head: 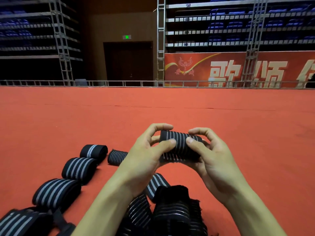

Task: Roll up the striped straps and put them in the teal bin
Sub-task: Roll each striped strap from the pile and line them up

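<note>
I hold a black strap with thin grey stripes [180, 146], rolled into a cylinder, above the red carpet. My left hand [146, 157] grips its left end, thumb on top and fingers curled over the far side. My right hand [209, 155] grips the right end the same way. Several rolled striped straps lie in a row to the left: one [93, 151], another [79, 168], a third [57, 193] and a finer-striped one [116, 157]. Loose unrolled straps [170, 212] are piled under my forearms. No teal bin is in view.
The red carpet [170, 113] stretches ahead to a low metal rail [119, 83]. Behind it stand scaffolding towers [62, 40], a red banner [238, 70], a dark doorway [128, 62] and rows of blue seats.
</note>
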`<act>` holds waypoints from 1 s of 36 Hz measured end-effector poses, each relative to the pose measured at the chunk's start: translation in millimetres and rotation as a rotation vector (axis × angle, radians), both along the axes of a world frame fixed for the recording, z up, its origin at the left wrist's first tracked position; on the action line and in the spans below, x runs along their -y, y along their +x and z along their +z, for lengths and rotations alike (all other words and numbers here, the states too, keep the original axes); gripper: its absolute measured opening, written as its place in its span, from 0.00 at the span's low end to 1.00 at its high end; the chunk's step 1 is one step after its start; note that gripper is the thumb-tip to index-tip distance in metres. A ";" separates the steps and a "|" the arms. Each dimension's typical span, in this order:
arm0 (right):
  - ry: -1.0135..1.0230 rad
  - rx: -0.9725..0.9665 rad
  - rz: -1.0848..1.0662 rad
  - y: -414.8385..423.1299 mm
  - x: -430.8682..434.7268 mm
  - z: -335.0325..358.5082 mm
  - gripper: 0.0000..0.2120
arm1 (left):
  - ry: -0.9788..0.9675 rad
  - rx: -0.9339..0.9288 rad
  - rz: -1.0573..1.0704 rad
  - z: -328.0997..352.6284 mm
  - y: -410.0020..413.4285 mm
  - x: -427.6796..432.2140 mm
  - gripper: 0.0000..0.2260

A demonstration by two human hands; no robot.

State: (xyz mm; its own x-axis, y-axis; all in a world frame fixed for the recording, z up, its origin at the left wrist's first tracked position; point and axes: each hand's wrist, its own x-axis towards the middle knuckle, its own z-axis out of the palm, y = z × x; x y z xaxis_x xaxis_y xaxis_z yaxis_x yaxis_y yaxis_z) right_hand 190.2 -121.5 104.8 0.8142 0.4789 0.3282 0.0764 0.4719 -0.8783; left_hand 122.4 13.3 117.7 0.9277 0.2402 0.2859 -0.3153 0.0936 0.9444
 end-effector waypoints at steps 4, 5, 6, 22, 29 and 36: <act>-0.016 0.026 0.007 1.6 2.4 0.7 0.12 | 0.024 -0.051 0.035 -1.2 2.2 -2.2 0.08; -0.026 0.029 0.008 1.3 2.8 0.7 0.13 | 0.036 -0.052 0.060 -2.5 2.7 -3.7 0.07; -0.036 0.027 0.007 1.4 2.8 0.2 0.14 | 0.047 -0.051 0.078 -3.4 2.9 -5.0 0.07; -0.239 0.009 -0.027 2.1 22.3 -0.4 0.15 | 0.026 -0.164 0.047 0.0 -8.2 -11.6 0.12; -0.345 0.081 -0.020 -3.6 -15.0 22.3 0.15 | 0.106 -0.183 0.106 19.2 -21.6 -51.6 0.12; -0.500 0.123 0.026 -8.3 -100.1 20.3 0.17 | 0.097 -0.286 0.233 11.7 -34.1 -125.2 0.14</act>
